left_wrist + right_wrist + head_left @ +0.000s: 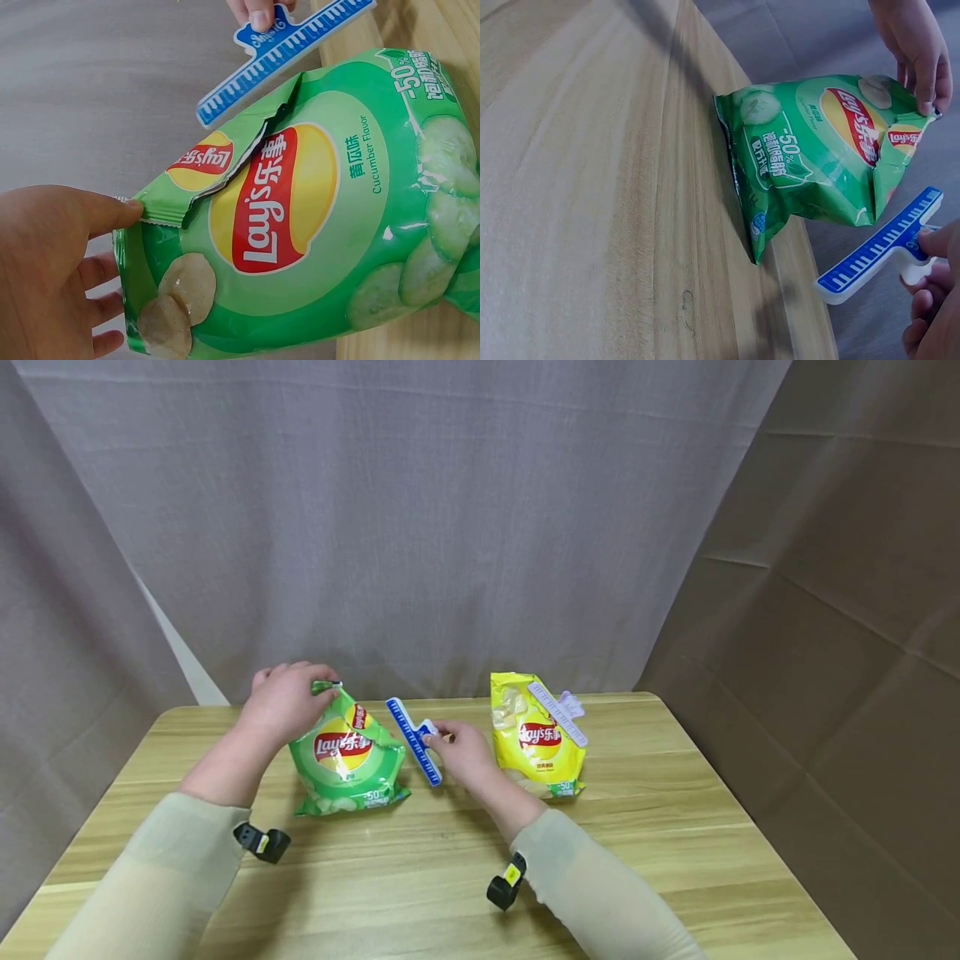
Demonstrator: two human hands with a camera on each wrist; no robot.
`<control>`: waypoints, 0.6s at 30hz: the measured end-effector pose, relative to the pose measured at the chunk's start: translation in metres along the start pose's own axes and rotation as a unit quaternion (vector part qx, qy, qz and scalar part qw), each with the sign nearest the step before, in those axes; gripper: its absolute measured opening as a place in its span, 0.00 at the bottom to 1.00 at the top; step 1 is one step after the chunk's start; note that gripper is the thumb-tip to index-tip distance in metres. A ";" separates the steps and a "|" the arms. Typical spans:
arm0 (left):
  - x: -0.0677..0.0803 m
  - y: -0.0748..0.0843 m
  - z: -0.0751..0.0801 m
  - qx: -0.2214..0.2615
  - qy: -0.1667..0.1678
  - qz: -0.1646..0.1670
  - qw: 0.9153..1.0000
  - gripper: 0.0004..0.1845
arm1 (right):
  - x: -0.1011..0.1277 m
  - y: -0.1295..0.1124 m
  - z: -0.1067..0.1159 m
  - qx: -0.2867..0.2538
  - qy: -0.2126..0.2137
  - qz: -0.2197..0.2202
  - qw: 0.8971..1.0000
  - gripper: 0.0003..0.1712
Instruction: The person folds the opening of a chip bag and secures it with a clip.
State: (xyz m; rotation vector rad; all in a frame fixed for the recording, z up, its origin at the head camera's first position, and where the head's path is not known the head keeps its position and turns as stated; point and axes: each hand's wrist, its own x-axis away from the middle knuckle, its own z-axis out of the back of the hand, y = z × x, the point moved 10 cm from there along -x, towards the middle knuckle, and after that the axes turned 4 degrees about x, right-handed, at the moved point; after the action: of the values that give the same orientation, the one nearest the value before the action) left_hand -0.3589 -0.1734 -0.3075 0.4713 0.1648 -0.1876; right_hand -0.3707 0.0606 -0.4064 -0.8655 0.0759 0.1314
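Observation:
A green cucumber-flavour chip bag (341, 768) stands on the table, its top corner folded down over the front. My left hand (287, 700) pinches that bag's top edge at the fold, thumb in front, as the left wrist view shows up close. Between the two bags my right hand (467, 752) holds a blue and white bag clip (408, 735) with a piano-key pattern by its handle tab. In the right wrist view the clip's long bar slants beside the folded corner of the green bag (810, 142), a small gap between them.
To the right stands a yellow chip bag (525, 747), its folded top corner held by a pale lilac clip (558, 714). The wooden table (660, 835) ends at a grey curtain (450, 527) behind, with a brown cloth panel (840, 652) at the right.

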 end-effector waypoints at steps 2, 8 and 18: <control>0.000 0.000 0.000 0.001 0.001 0.001 1.000 0.16 | -0.001 -0.003 0.001 0.002 0.004 0.017 1.000 0.20; 0.000 -0.001 0.000 0.003 0.003 0.002 1.000 0.16 | -0.001 -0.007 0.002 0.001 0.010 0.050 0.999 0.19; -0.001 -0.003 -0.001 0.005 0.003 -0.001 1.000 0.16 | 0.000 -0.015 -0.002 0.017 -0.019 0.098 0.995 0.15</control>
State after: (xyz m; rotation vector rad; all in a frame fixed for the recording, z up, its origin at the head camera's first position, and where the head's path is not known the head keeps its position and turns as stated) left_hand -0.3604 -0.1750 -0.3093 0.4811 0.1704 -0.1891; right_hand -0.3688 0.0494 -0.3969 -0.8202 0.1275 0.3284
